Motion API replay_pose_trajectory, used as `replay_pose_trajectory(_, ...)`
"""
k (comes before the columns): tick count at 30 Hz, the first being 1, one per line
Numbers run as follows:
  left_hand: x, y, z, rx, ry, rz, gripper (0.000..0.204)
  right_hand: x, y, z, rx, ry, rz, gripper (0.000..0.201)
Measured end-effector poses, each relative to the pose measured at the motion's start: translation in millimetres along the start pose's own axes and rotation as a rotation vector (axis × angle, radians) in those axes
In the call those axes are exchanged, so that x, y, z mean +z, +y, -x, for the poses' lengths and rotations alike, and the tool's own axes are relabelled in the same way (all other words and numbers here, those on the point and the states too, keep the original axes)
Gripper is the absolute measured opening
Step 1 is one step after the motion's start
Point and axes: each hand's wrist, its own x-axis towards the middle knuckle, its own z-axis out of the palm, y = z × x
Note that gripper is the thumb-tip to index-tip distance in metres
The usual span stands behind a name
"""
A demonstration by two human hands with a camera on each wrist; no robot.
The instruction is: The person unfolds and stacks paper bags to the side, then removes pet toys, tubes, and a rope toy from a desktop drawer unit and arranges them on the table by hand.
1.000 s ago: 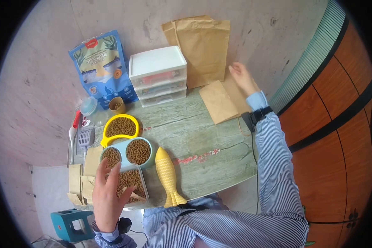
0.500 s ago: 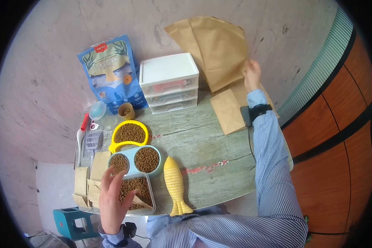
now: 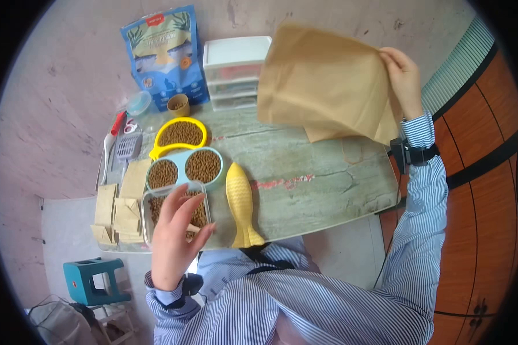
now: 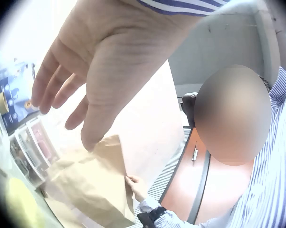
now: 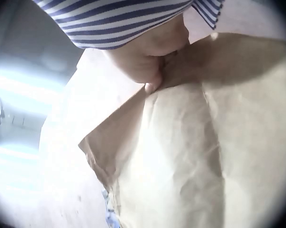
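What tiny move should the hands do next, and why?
Maybe bring the big paper bag over toward the left hand. The right hand pinches it by just one edge, and the left hand's fingers are apart and hold nothing, so they could probably steady the other side.

There is one large paper bag, and at least three small paper bags. One food pack and one drawer unit with three drawers show. The bowls number two: one yellow bowl and one double bowl with two hollows. Also one clear tub, one cup, one lidded jar, one scoop, one toy fish and one stool.
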Motion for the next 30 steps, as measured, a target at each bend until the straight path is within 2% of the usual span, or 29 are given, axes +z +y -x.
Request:
replay_pose_trajectory(1, 4.6, 2.9, 0.8, 0.046, -0.002, 0.002, 0.051, 4.2, -19.5, 12.0, -0.041, -0.073, 0.029, 0.013)
replay_pose_trajectory(2, 8.9, 7.4, 1.3, 0.095, -0.004, 0.004, 0.051, 7.1, -35.4, 21.7, -0.035, -0.072, 0.035, 0.013)
replay_pose_trajectory(4, 18.5, 19.5, 3.3, 0.126, -0.03, 0.046, 0.05, 8.0, -58.1, 37.7, -0.355, -0.2, 0.399, 0.013)
replay_pose_trajectory(5, 24.7, 22.3, 4.3, 0.169, -0.028, 0.046, 0.053, 5.8, -62.5, 42.6, -0.348, -0.201, 0.408, 0.013)
replay_pose_trajectory(7, 34.0, 28.9, 3.0, 0.216, -0.03, 0.05, 0.056, 1.5, -68.8, 50.1, -0.452, -0.275, 0.379, 0.014)
replay_pose_trajectory(9, 39.9, 37.2, -4.3, 0.21, 0.145, 0.116, 0.063, -5.2, -78.1, 57.0, -0.478, -0.286, 0.388, 0.013)
replay_pose_trajectory(10, 40.5, 41.1, -10.0, 0.211, 0.144, 0.118, 0.063, -8.3, -82.7, 62.0, -0.501, -0.297, 0.39, 0.012)
replay_pose_trajectory(12, 40.1, 50.4, -27.0, 0.29, 0.375, 0.033, 0.07, -9.2, -92.5, 73.9, -0.52, -0.331, 0.41, 0.011)
replay_pose_trajectory(16, 45.7, 71.9, -63.4, 0.392, 0.441, -0.102, 0.063, -9.1, -104.8, 102.5, -0.57, -0.366, 0.428, 0.011)
replay_pose_trajectory(17, 53.5, 70.7, -72.4, 0.48, 0.423, -0.198, 0.057, -10.1, -104.4, 109.4, -0.572, -0.363, 0.425, 0.011)
replay_pose_trajectory(18, 60.3, 71.1, -80.8, 0.57, 0.404, -0.294, 0.051, -11.2, -102.7, 116.4, -0.551, -0.332, 0.406, 0.011)
replay_pose_trajectory(19, 65.9, 75.5, -87.4, 0.568, 0.408, -0.3, 0.027, -12.5, -100.4, 124.0, -0.528, -0.299, 0.387, 0.011)
replay_pose_trajectory(20, 70.0, 74.7, -93.6, 0.574, 0.407, -0.304, 0.027, -16.3, -96.7, 131.6, -0.525, -0.292, 0.387, 0.011)
replay_pose_trajectory(22, 81.3, 71.4, -106.0, 0.56, 0.322, -0.357, 0.012, -27.4, -88.1, 148.0, -0.432, -0.27, 0.335, 0.025)
replay_pose_trajectory(23, 85.3, 68.9, -110.6, 0.56, 0.334, -0.299, 0.007, -31.4, -87.8, 160.5, -0.428, -0.262, 0.342, 0.025)
replay_pose_trajectory(25, 88.3, 65.6, -114.6, 0.551, 0.346, -0.265, 0.005, -36.0, -89.5, 194.7, -0.068, 0.01, 0.273, 0.047)
replay_pose_trajectory(26, 88.3, 64.8, -115.2, 0.53, 0.356, -0.234, 0.005, -37.7, -82.7, 217.2, -0.066, 0.012, 0.272, 0.047)
replay_pose_trajectory(28, 87.5, 63.8, -116.9, 0.509, 0.348, -0.221, 0.005, -37.0, -54.6, 265.3, 0.144, 0.07, 0.323, 0.059)
replay_pose_trajectory(29, 89.8, 60.8, -119.0, 0.511, 0.346, -0.194, 0.005, -26.9, -38.0, 289.0, 0.144, 0.067, 0.321, 0.059)
replay_pose_trajectory(30, 91.0, 58.9, -120.5, 0.518, 0.343, -0.166, 0.006, -14.8, -20.9, 312.2, 0.351, 0.048, -0.057, 0.048)
